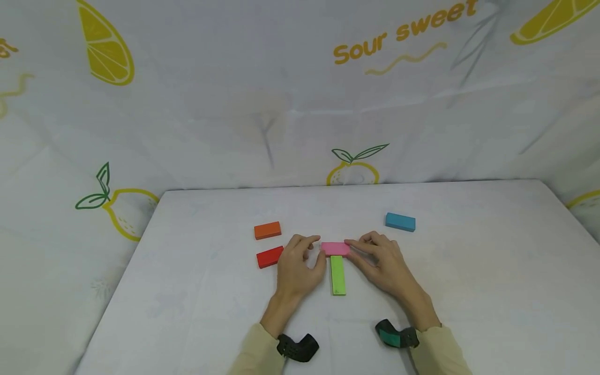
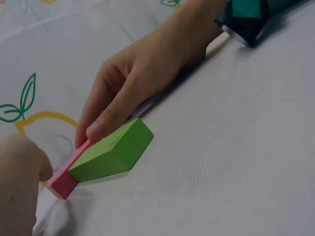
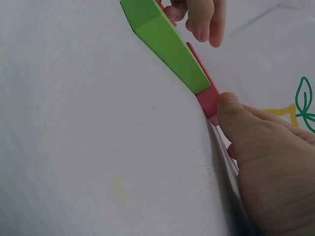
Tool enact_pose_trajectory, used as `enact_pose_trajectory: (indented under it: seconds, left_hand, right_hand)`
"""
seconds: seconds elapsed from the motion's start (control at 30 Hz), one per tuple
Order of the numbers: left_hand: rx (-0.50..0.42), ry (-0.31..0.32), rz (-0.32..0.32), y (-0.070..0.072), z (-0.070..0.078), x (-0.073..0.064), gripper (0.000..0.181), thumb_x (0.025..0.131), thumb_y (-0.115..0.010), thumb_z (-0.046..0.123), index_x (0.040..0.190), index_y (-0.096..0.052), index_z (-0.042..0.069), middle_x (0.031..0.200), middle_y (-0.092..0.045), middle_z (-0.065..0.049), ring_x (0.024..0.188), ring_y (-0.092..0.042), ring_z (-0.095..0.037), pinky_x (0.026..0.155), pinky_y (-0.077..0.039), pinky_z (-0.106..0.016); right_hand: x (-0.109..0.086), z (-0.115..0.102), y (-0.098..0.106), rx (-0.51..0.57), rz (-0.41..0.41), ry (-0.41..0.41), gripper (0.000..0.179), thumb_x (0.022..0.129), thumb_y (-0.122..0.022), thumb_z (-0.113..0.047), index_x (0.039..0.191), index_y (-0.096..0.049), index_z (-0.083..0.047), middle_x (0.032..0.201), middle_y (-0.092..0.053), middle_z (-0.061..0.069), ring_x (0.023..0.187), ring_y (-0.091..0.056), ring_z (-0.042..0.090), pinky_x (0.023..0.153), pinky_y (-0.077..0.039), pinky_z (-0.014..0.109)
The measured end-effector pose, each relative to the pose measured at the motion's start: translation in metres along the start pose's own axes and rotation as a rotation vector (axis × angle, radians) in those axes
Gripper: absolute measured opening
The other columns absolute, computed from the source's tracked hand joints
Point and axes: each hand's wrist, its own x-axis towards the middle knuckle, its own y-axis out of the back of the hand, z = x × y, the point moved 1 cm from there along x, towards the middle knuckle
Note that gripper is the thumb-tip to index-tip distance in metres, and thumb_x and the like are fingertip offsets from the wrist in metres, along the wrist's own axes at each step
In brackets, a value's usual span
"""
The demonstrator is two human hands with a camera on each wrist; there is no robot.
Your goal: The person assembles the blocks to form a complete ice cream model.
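Observation:
A pink block (image 1: 335,249) lies crosswise at the far end of a green block (image 1: 337,276), so the two form a T on the white table. My right hand (image 1: 382,263) pinches the right end of the pink block between thumb and forefinger; in the right wrist view its thumb (image 3: 231,108) presses the near face. At the other end my left hand (image 1: 297,268) stands with thumb and forefinger spread, fingertips close to the block's left end. In the left wrist view the left thumb (image 2: 22,172) shows a gap from the pink block.
Left of my left hand lie a red block (image 1: 269,257), partly covered by that hand, and an orange block (image 1: 267,230) behind it. A blue block (image 1: 400,222) sits at the back right. Behind the table (image 1: 187,291) hangs a lemon-printed cloth (image 1: 211,104).

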Motion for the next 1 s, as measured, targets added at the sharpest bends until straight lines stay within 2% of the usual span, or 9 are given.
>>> enact_pose_trajectory:
  seconds: [0.13, 0.27, 0.47, 0.8, 1.0]
  left_hand:
    - [-0.011, 0.005, -0.119, 0.0022, -0.0020, 0.0007, 0.030, 0.085, -0.072, 0.017, 0.114, -0.077, 0.008, 0.098, -0.068, -0.005, 0.074, -0.057, -0.012, 0.062, -0.044, -0.015]
    - [0.010, 0.019, -0.177, 0.0031, -0.0032, 0.0010, 0.031, 0.087, -0.071, 0.017, 0.117, -0.076, 0.007, 0.108, -0.070, -0.006, 0.080, -0.062, -0.013, 0.066, -0.049, -0.018]
    - [0.056, 0.015, -0.200, 0.0012, -0.0034, 0.0012, 0.031, 0.089, -0.070, 0.016, 0.119, -0.076, 0.006, 0.108, -0.071, -0.007, 0.084, -0.065, -0.014, 0.071, -0.054, -0.023]
    - [0.089, -0.004, -0.208, 0.0010, -0.0013, 0.0007, 0.031, 0.090, -0.071, 0.017, 0.119, -0.075, 0.007, 0.102, -0.072, -0.005, 0.084, -0.063, -0.013, 0.072, -0.054, -0.024]
    - [0.137, -0.030, -0.214, 0.0003, -0.0004, 0.0009, 0.033, 0.090, -0.070, 0.019, 0.121, -0.075, 0.008, 0.104, -0.073, -0.005, 0.090, -0.066, -0.017, 0.076, -0.057, -0.029]
  right_hand:
    - [-0.0003, 0.0008, -0.0010, 0.002, 0.003, 0.003, 0.032, 0.088, -0.080, -0.021, 0.120, -0.077, -0.018, 0.097, -0.065, 0.000, 0.088, -0.054, 0.013, 0.075, -0.033, 0.033]
    - [-0.0002, 0.0011, -0.0017, 0.002, 0.002, 0.005, 0.032, 0.089, -0.079, -0.021, 0.120, -0.077, -0.018, 0.097, -0.065, 0.000, 0.087, -0.054, 0.013, 0.075, -0.032, 0.032]
    - [0.0001, 0.0004, -0.0009, -0.003, -0.008, -0.003, 0.032, 0.089, -0.078, -0.022, 0.120, -0.077, -0.017, 0.098, -0.065, 0.000, 0.088, -0.054, 0.013, 0.076, -0.033, 0.033]
    - [0.0008, 0.0019, -0.0015, -0.005, -0.005, 0.004, 0.032, 0.088, -0.079, -0.023, 0.119, -0.078, -0.017, 0.098, -0.065, 0.000, 0.088, -0.055, 0.013, 0.076, -0.034, 0.033]
    - [0.0004, 0.0019, -0.0016, -0.002, -0.004, 0.002, 0.032, 0.088, -0.080, -0.023, 0.120, -0.077, -0.017, 0.098, -0.065, 0.000, 0.089, -0.055, 0.014, 0.076, -0.034, 0.033]
